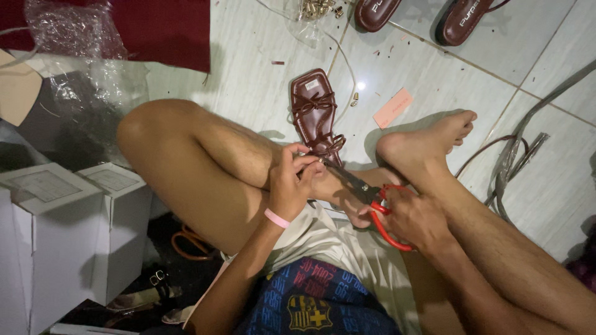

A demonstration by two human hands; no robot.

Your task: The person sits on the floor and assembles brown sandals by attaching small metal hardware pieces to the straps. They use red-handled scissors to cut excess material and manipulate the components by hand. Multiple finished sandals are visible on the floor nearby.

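Our left hand [288, 186] pinches a strap of the brown sandal [315, 115], which lies on the tiled floor [428, 74] by our knee. Our right hand [413, 217] grips red-handled scissors [372, 201], blades at that strap. White boxes [68, 229] stand leftward.

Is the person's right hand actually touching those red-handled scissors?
Touching. The head view shows the right hand with its fingers through the red loops of the scissors, gripping them, with the blades pointing toward the brown sandal.
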